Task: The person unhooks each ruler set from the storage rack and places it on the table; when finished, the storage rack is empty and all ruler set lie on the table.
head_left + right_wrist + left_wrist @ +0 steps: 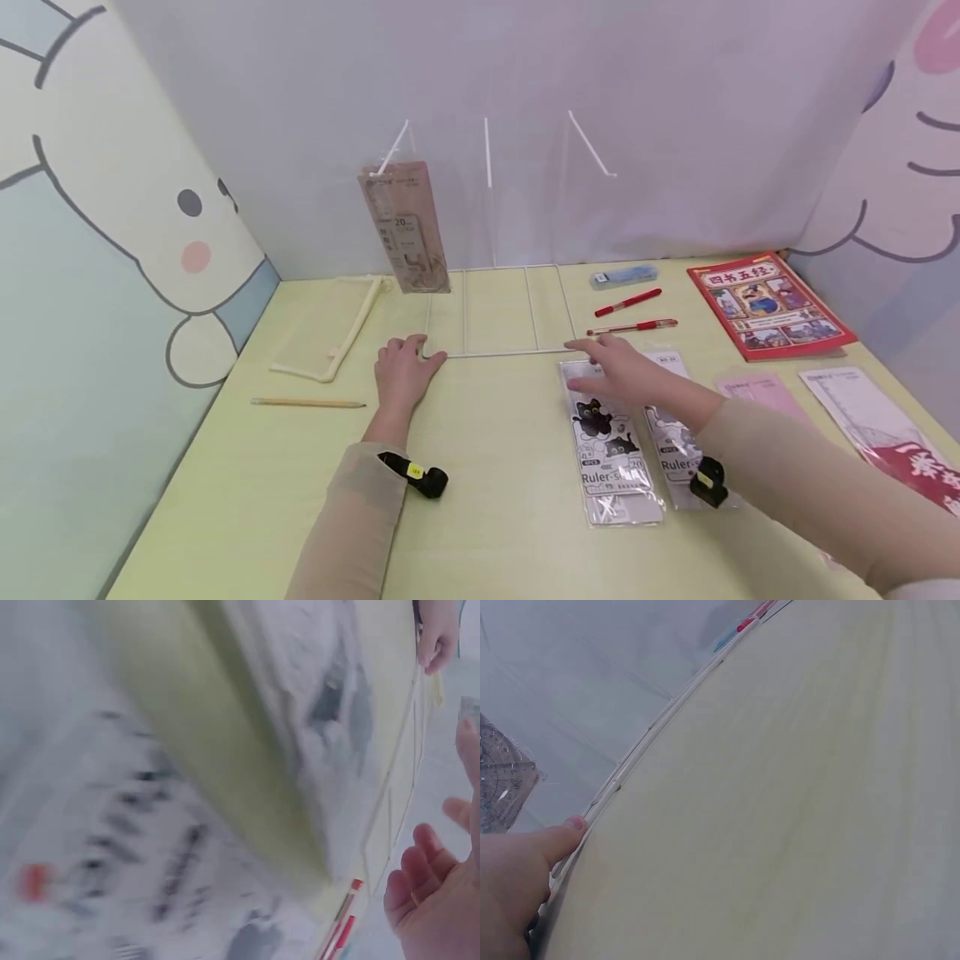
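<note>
All three rack prongs (488, 154) — head view only

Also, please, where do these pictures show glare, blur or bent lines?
Head view: glare on the left cat-print ruler packet; right wrist view: the foreground packet is blurred, the right hand sharper; left wrist view: the white wire rack looks bowed, perhaps lens distortion.

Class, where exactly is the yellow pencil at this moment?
In the head view, the yellow pencil lies on the left side of the table, below the cream-edged pouch and left of the left hand.
</note>
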The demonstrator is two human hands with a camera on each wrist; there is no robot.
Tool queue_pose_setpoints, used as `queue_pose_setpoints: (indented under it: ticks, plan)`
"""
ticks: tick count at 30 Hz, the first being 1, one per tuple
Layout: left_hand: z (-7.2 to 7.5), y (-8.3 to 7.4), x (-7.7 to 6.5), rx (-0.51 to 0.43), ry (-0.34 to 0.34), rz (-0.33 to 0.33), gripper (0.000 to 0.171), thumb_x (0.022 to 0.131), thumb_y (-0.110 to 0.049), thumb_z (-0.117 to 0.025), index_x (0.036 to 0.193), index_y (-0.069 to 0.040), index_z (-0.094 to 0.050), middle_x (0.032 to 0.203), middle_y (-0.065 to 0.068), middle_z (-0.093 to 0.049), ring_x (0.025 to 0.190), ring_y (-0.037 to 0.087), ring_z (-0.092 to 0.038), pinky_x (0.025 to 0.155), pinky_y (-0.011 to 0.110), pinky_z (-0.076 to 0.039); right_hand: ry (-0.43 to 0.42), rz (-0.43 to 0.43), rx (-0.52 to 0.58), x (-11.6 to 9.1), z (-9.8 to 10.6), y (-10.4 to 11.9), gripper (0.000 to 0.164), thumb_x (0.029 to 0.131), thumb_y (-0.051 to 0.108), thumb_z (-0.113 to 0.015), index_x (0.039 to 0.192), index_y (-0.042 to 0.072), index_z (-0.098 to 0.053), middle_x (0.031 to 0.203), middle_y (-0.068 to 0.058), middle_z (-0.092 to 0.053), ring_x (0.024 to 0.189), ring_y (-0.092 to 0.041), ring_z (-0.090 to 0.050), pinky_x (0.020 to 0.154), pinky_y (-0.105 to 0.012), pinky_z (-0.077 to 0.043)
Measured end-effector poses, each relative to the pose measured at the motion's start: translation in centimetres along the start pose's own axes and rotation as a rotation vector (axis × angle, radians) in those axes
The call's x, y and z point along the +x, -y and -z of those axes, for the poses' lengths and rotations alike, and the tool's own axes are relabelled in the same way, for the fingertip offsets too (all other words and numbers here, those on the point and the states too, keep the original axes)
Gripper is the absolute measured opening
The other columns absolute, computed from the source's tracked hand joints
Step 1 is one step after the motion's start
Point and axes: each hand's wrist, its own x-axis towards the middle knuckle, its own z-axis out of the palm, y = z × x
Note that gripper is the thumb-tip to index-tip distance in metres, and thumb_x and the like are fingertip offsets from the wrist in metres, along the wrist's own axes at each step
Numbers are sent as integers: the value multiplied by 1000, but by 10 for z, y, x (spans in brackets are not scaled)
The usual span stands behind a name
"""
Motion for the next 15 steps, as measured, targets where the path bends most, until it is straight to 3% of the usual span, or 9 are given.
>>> queue_pose_setpoints:
  ticks: [3, 9, 15]
  plan:
    - [2, 0, 0, -3, -11, -9, 60, 87, -53, -58, 131, -12, -53, 123, 18, -48, 106, 36, -42, 89, 50, -34, -11, 77, 8, 28, 8, 11, 71, 86, 46, -64, 143, 12, -38, 119, -20, -48, 104, -32, -50, 82, -47, -44]
    - [4, 1, 1, -9, -8, -4, 60, 87, -53, -58, 131, -12, -53, 120, 17, -49, 105, 35, -42, 89, 50, -34, -77, 153, -6, 92, 21, 46, 72, 86, 41, -67, 146, 19, -35, 132, -17, -43, 120, -32, -42, 96, -49, -37]
    - [1, 2, 2, -1, -13, -8, 61, 86, -54, -58, 130, -12, -54, 119, 17, -50, 105, 35, -43, 89, 50, -34, -158, 215, 46, 136, 26, 90, 71, 86, 42, -66, 146, 22, -34, 145, -10, -35, 133, -29, -30, 104, -48, -29]
